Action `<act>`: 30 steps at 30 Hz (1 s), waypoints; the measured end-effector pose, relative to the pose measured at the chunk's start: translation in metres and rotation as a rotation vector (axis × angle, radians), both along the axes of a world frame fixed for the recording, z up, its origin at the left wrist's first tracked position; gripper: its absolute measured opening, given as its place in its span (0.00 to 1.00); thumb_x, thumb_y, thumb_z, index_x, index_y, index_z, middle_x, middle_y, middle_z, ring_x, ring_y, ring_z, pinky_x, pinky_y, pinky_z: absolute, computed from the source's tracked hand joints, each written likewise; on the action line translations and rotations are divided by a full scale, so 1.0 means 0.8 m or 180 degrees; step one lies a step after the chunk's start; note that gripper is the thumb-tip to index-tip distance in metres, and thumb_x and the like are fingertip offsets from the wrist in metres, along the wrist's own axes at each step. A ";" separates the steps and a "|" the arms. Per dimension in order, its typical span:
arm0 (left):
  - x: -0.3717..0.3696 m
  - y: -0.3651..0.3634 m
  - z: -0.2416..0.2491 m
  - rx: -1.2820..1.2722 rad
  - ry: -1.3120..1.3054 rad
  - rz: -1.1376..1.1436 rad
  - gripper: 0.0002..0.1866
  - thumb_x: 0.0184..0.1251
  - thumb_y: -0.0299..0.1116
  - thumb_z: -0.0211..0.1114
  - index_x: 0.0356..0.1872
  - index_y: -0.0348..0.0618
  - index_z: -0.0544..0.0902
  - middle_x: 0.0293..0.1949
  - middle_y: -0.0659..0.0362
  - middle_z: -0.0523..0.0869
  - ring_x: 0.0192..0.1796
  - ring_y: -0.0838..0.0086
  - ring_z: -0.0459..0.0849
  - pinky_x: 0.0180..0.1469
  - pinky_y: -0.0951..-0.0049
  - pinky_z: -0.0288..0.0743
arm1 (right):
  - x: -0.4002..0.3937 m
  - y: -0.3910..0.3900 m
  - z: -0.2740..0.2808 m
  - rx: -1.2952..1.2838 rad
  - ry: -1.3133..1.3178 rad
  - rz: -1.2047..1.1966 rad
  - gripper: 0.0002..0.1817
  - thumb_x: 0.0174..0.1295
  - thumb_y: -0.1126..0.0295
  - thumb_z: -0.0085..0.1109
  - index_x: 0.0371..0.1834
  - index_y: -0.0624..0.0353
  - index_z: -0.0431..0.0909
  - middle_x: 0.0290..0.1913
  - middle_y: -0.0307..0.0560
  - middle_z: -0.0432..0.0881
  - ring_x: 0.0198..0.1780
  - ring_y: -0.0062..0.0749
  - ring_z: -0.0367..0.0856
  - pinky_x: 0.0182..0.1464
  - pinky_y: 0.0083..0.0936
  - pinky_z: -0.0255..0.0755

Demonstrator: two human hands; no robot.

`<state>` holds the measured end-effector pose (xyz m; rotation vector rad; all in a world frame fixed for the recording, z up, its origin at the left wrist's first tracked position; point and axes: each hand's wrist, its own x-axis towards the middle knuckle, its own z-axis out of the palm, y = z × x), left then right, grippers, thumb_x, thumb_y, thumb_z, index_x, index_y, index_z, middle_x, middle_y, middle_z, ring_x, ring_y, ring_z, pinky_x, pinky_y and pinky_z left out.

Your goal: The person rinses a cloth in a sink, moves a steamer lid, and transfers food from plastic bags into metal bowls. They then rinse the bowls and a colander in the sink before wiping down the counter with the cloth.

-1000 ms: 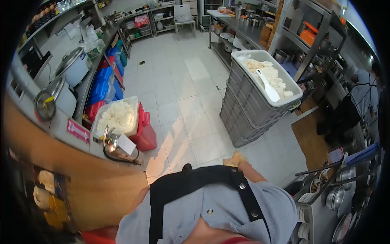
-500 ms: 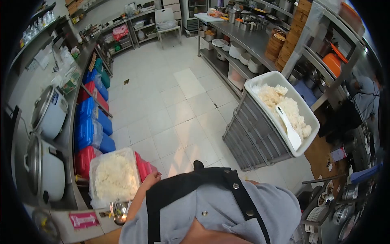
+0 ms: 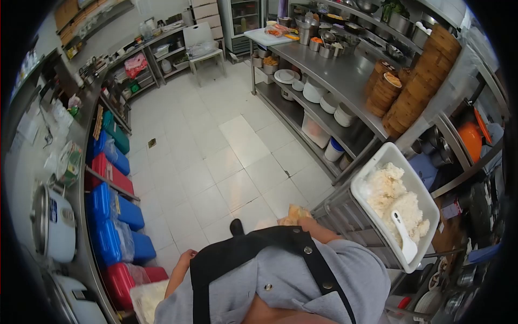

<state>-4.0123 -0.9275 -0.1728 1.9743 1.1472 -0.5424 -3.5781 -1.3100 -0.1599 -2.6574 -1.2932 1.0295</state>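
Observation:
My left hand [image 3: 186, 259] hangs beside my apron with its fingers partly in sight, loosely bent, and nothing shows in it. Close below it is a clear tub of white rice [image 3: 144, 303], cut off by my sleeve. In front of my apron on the right, my right hand [image 3: 306, 220] is closed on a crumpled yellowish cloth [image 3: 292, 215]; my arm and apron hide part of the hand. Right of that hand, a white tub [image 3: 360, 195] holds more cooked rice, with a white rice paddle [image 3: 404, 237] lying on it. Stacked grey crates [image 3: 350, 216] support the tub.
Blue and red lidded bins [image 3: 110, 175] line the left counter, below the rice cookers [image 3: 56, 221]. A steel table [image 3: 329, 67] stands at right with bamboo steamers [image 3: 426, 81], pots and bowls. A white chair [image 3: 200, 46] is at the back. Tiled floor [image 3: 199, 178] runs between.
My view has shifted forward, and the left rice tub has slipped toward the bottom edge. My right hand has come into view with the yellowish cloth. My left hand has dropped back.

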 end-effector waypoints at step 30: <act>0.967 0.572 0.218 -0.0703 -0.2248 -0.0099 0.13 0.58 0.31 0.62 0.21 0.45 0.64 0.18 0.66 0.67 0.20 0.82 0.70 0.25 0.76 0.77 | 0.531 0.404 -0.066 -0.0100 -0.0210 -0.2069 0.15 0.49 0.64 0.55 0.38 0.58 0.80 0.40 0.56 0.80 0.44 0.47 0.79 0.45 0.36 0.73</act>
